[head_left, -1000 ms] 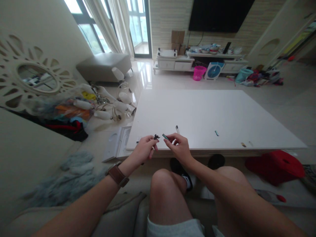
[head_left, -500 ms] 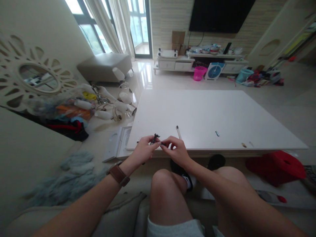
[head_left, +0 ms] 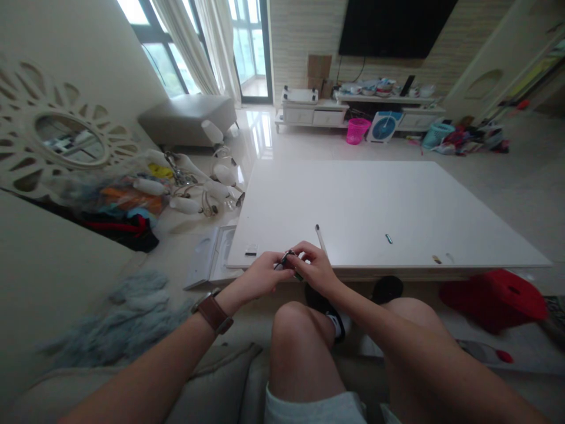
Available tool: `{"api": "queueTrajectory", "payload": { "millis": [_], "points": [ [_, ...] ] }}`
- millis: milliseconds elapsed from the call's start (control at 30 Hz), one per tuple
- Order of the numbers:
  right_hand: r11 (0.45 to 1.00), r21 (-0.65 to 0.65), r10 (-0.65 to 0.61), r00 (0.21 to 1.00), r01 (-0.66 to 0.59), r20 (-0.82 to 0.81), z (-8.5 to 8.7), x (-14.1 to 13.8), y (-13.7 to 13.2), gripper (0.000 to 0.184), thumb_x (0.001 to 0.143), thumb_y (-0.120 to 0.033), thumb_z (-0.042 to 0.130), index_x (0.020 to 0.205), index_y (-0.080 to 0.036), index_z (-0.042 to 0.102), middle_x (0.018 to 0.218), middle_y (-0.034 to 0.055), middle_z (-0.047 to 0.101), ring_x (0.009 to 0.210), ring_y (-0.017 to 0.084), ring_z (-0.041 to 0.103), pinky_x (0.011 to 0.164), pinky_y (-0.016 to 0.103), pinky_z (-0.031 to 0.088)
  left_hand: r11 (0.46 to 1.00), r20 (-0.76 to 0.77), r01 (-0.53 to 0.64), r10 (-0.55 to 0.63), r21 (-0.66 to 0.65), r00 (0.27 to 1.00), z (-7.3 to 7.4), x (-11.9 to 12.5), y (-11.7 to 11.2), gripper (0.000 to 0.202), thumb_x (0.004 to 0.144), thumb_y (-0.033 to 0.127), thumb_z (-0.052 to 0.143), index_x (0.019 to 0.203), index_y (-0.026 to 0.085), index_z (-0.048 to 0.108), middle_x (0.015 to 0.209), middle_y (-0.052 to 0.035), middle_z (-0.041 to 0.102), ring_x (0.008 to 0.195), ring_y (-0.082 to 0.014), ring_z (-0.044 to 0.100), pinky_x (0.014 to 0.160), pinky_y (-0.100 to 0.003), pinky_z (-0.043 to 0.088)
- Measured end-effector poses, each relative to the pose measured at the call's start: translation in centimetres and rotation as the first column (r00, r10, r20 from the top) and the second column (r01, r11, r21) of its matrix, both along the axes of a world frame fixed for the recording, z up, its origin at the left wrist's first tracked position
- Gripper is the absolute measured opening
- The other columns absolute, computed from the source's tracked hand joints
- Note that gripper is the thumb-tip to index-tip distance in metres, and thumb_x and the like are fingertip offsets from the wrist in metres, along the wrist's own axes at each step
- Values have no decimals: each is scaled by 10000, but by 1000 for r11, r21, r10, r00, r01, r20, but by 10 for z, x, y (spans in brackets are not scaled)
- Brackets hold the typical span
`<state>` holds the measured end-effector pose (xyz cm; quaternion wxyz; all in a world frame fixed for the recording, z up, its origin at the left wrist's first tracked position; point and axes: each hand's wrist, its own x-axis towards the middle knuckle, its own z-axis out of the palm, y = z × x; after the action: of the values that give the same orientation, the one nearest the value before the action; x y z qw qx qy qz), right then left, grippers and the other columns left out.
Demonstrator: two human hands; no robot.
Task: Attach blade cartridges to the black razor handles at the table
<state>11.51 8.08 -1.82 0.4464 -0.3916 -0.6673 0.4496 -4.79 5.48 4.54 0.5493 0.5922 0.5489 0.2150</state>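
Both my hands meet just over the near edge of the white table. Between their fingertips is a small dark object with a shiny part; fingers cover much of it, so its kind is unclear. My left hand is closed on it from the left. From the right, my right hand pinches the same object, and a greenish bit shows under its fingers. Just beyond the right hand lies a thin white stick with a dark tip. A small card with a black strip rests left of the hands.
A small dark-green bar and a little brown-and-yellow piece lie on the table's right side. An open white box stands by its left end, near a chandelier on the floor. My knees are below the near edge.
The dark object has turned and dropped lower between my hands, its upright head no longer sticking up. My left hand has shifted slightly down, uncovering the card on the table.
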Motion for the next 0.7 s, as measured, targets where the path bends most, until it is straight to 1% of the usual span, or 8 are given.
{"api": "queueTrajectory", "payload": {
  "millis": [100,167,233,333,433,500,600,700],
  "points": [
    [995,-41,-91,994,89,-59,2,1,5,169,870,-373,647,858,-210,688,846,28,670,791,154,611,619,245,464,1000,13,25,-25,-8,1000,-4,-1,1,175,766,323,626,788,151,642,630,34,536,479,-88,449,407,-196,393],
    [984,-97,-161,978,149,-129,1,3,9,183,861,-389,652,864,-206,668,824,27,656,766,153,606,579,237,454,999,0,30,-30,-14,1000,-7,-2,2,186,762,331,628,800,149,635,642,31,537,480,-89,454,411,-198,400],
    [974,-152,-195,962,167,-191,0,6,14,206,839,-406,670,855,-203,641,774,15,630,702,143,594,524,227,429,999,-11,41,-41,-18,999,-10,-3,2,185,765,332,620,810,152,620,645,34,527,467,-87,456,411,-201,404],
    [968,-212,-185,953,134,-241,-1,6,16,243,819,-432,680,840,-203,602,735,0,609,636,130,585,488,221,411,996,7,79,-79,-40,997,-15,-4,2,155,794,322,572,814,169,559,675,31,549,439,-77,445,393,-195,385],
    [960,-270,-151,943,70,-295,-3,2,14,280,795,-454,698,862,-205,589,755,5,637,642,132,600,499,225,427,990,35,123,-121,-66,992,-18,-4,0,127,827,311,516,831,185,505,719,16,594,427,-70,430,381,-189,370],
    [952,-307,-110,941,7,-319,-7,-3,10,311,763,-461,727,884,-199,608,782,21,667,670,142,616,512,231,438,990,37,131,-130,-55,991,-18,-4,-1,122,834,305,504,845,184,500,726,12,603,425,-70,431,382,-190,369],
    [935,-346,-39,953,-70,-300,-12,-8,6,339,717,-458,768,873,-179,654,784,35,687,664,142,614,524,238,441,992,21,118,-117,-34,993,-18,-4,0,127,826,295,508,866,174,514,719,9,606,424,-74,441,389,-197,374],
    [923,-379,-50,951,-74,-306,-13,-7,10,336,713,-447,775,887,-176,678,817,45,704,689,144,618,547,239,439,992,-5,117,-118,-50,993,-19,-4,1,128,817,290,509,847,167,529,711,2,624,421,-77,456,404,-205,387]
  ]
}}
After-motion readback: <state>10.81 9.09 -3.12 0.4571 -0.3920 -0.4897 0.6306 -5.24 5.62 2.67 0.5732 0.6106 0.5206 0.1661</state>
